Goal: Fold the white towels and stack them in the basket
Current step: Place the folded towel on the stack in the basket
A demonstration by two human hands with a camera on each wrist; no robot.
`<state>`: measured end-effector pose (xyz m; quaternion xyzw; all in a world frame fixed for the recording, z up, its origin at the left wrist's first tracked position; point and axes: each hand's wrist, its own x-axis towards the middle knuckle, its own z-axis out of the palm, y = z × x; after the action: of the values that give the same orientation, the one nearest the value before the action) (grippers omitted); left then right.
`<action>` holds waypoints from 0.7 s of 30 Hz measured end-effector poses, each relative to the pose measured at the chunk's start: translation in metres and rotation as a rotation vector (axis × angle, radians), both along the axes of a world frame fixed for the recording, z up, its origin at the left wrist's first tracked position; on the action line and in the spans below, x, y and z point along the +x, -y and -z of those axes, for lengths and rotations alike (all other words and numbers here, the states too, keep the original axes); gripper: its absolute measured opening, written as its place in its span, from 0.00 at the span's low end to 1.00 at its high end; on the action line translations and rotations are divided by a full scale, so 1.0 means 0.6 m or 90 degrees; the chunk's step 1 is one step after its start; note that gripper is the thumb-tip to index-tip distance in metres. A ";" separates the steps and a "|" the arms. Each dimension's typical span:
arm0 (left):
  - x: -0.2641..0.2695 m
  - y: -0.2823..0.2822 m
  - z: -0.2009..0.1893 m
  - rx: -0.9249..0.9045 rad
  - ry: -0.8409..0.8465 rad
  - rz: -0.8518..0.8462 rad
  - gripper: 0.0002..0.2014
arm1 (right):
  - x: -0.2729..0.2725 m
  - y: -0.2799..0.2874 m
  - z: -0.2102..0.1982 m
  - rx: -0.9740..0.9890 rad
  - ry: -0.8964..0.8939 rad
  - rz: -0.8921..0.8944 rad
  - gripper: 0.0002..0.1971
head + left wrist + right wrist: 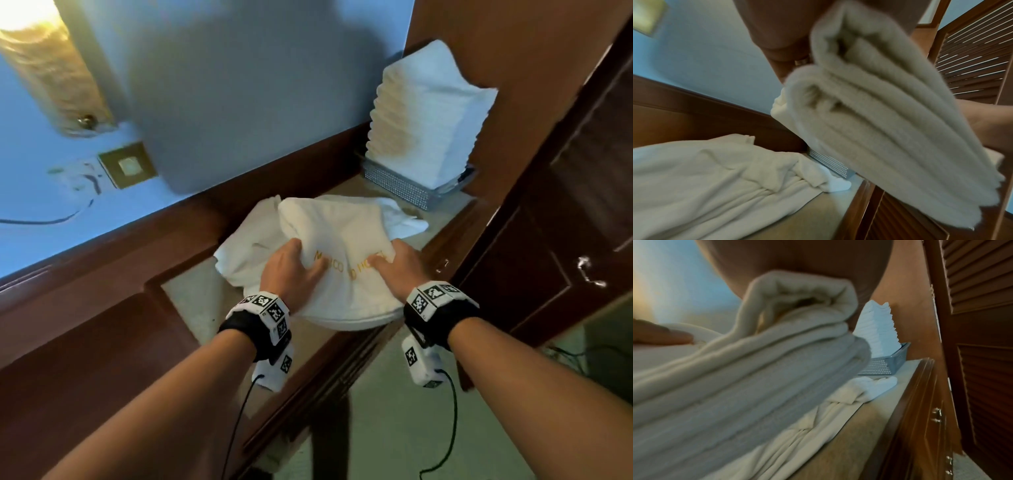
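Note:
A folded white towel with gold lettering is lifted a little above the counter, layered edges showing in the wrist views. My left hand grips its left side, thumb on top and fingers curled under. My right hand grips its right side the same way. An unfolded white towel lies spread underneath. At the back right a grey perforated basket holds a tall stack of folded towels.
The counter has a dark wooden rim and sits against a pale blue wall with a switch plate. A louvred wooden door stands close on the right. A lamp hangs at the upper left.

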<state>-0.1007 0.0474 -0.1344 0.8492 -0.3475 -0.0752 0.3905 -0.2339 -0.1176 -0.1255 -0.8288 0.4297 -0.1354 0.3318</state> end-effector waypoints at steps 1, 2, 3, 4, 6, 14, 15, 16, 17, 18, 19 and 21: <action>-0.004 0.028 -0.005 -0.014 -0.003 0.002 0.18 | -0.008 0.028 -0.007 -0.003 0.003 0.004 0.21; -0.005 0.054 -0.009 -0.021 -0.005 0.004 0.17 | -0.014 0.054 -0.013 -0.003 0.009 0.007 0.21; -0.005 0.080 -0.013 -0.023 -0.003 0.006 0.17 | -0.018 0.079 -0.017 -0.002 0.019 0.009 0.20; -0.005 0.105 -0.017 -0.023 0.000 0.006 0.17 | -0.020 0.104 -0.020 -0.003 0.028 0.011 0.19; -0.004 0.154 -0.024 -0.033 0.017 0.003 0.17 | -0.022 0.150 -0.028 -0.012 0.041 0.011 0.19; 0.026 0.364 -0.053 -0.164 0.003 0.017 0.18 | 0.009 0.356 -0.086 -0.075 0.075 -0.014 0.17; 0.031 0.393 -0.061 -0.184 0.003 0.017 0.17 | 0.015 0.387 -0.098 -0.088 0.072 -0.015 0.18; 0.037 0.423 -0.072 -0.200 0.004 0.019 0.17 | 0.022 0.416 -0.112 -0.102 0.068 -0.019 0.18; 0.044 0.453 -0.084 -0.215 0.005 0.022 0.16 | 0.029 0.446 -0.128 -0.110 0.073 -0.023 0.19; 0.051 0.481 -0.098 -0.228 0.005 0.025 0.16 | 0.035 0.474 -0.145 -0.113 0.083 -0.027 0.21; 0.058 0.509 -0.114 -0.241 0.009 0.028 0.16 | 0.041 0.502 -0.163 -0.117 0.097 -0.030 0.21; 0.069 0.561 -0.149 -0.262 0.022 0.030 0.16 | 0.055 0.559 -0.200 -0.139 0.112 -0.038 0.17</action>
<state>-0.0591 -0.2891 -0.0451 0.7446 -0.3818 0.0030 0.5476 -0.2011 -0.4529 -0.0052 -0.8573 0.3569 -0.2433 0.2801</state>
